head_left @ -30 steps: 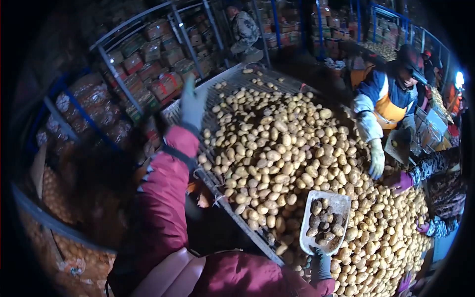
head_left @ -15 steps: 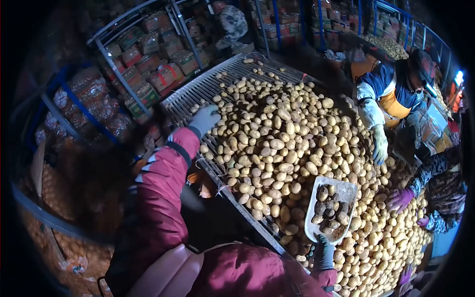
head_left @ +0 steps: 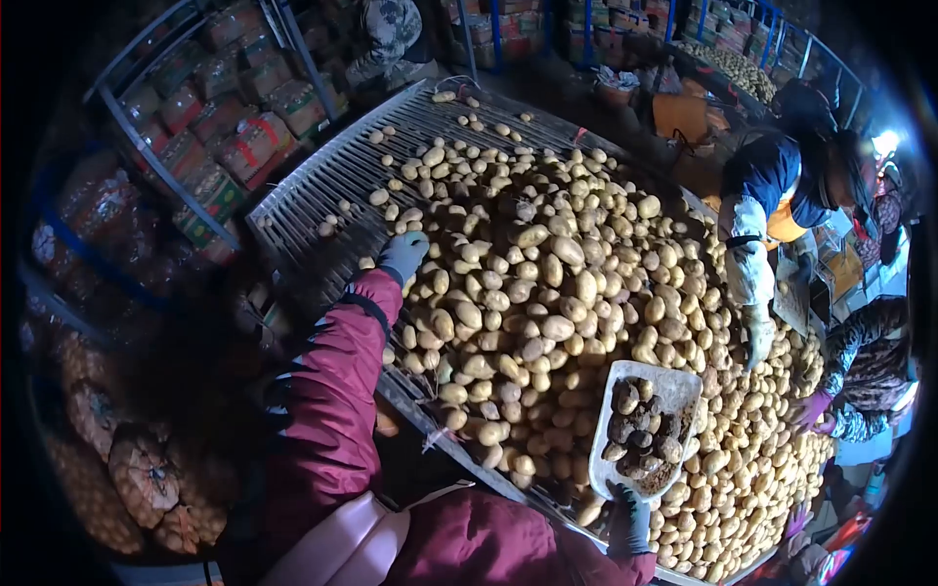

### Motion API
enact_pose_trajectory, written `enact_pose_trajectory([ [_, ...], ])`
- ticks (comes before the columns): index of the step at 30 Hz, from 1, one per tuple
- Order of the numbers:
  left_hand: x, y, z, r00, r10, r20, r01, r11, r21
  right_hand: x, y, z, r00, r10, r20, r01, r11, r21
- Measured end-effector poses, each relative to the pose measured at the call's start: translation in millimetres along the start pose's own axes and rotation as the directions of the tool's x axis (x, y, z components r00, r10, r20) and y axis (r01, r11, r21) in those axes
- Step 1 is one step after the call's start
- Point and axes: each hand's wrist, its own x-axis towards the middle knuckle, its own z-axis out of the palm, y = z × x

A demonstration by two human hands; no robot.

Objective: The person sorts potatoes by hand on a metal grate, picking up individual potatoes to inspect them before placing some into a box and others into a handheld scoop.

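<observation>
My left hand (head_left: 404, 256), in a grey glove, is at the left edge of a big heap of potatoes (head_left: 547, 293). Its fingers are curled; whatever they may hold is hidden. At the bottom my gloved right hand (head_left: 628, 525) grips the handle end of a pale plastic scoop (head_left: 692, 391), held over the heap. Several dark, dirty potatoes (head_left: 640, 430) and loose soil lie in the scoop. Beneath the heap is a slatted metal table (head_left: 327, 181), its bars showing at the far left, where a few single potatoes lie.
Across the heap, a person's gloved hand (head_left: 759, 337) reaches in; another person's purple glove (head_left: 811, 410) touches potatoes at the right. Stacked cardboard boxes (head_left: 259, 146) stand behind a metal rail. Filled net sacks (head_left: 147, 479) lie at lower left. A further person (head_left: 391, 39) is at the back.
The view has shifted, showing more bare slats at the left. My left hand's fingers look more curled. The scoop stays in my right hand; the person opposite has leaned further right.
</observation>
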Motion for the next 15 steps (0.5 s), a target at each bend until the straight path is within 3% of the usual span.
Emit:
enact_pose_trajectory([
  [2, 38.1, -19.3, 11.3, 0.993, 0.095, -0.071, -0.093, 0.995, 0.032, 27.6, 30.8, -0.5, 0.995, -0.071, -0.073, 0.071, 0.997, 0.005],
  [4, 92.2, -58.2, 25.2, 0.992, 0.114, -0.061, -0.128, 0.932, -0.340, 48.0, 61.7, -8.3, 0.992, -0.091, -0.092, 0.107, 0.977, 0.186],
  [5, 99.9, -49.2, 13.7, 0.992, 0.114, -0.061, -0.126, 0.959, -0.255, 53.0, 70.6, -14.5, 0.994, -0.107, 0.002, 0.105, 0.978, 0.180],
  [6, 98.2, -18.8, -8.5, 0.990, 0.121, -0.075, -0.132, 0.977, -0.168, 71.5, 85.8, -16.1, 0.975, -0.219, -0.035, 0.219, 0.976, 0.006],
  [7, 73.3, 29.6, -32.4, 0.998, 0.019, -0.067, -0.037, 0.962, -0.269, 78.7, 86.7, -8.4, 0.975, -0.222, -0.009, 0.222, 0.975, -0.001],
  [8, 72.4, 45.5, -49.9, 0.995, 0.044, -0.090, -0.059, 0.983, -0.176, 81.8, 85.4, -3.7, 0.983, -0.159, -0.090, 0.167, 0.982, 0.091],
  [10, 89.4, 39.8, -74.7, 0.993, 0.048, -0.104, -0.074, 0.962, -0.263, 64.7, 64.7, 8.7, 0.982, -0.089, -0.166, 0.119, 0.976, 0.180],
  [11, 125.1, 3.3, -81.6, 0.954, 0.252, -0.164, -0.285, 0.933, -0.220, 43.6, 44.7, 19.0, 0.999, -0.009, -0.046, 0.016, 0.986, 0.165],
  [12, 129.0, 12.0, -94.8, 0.931, 0.205, -0.300, -0.270, 0.943, -0.193, 29.2, 26.1, 33.0, 0.995, 0.070, 0.070, -0.079, 0.987, 0.139],
  [14, 116.5, 58.1, -142.4, 0.899, -0.023, -0.438, -0.178, 0.893, -0.414, 29.4, 14.4, 47.8, 0.999, 0.036, 0.021, -0.038, 0.994, 0.100],
  [15, 114.4, 73.3, -164.4, 0.897, -0.016, -0.442, -0.255, 0.797, -0.547, 30.7, 13.7, 51.5, 1.000, 0.008, 0.030, -0.011, 0.996, 0.094],
])
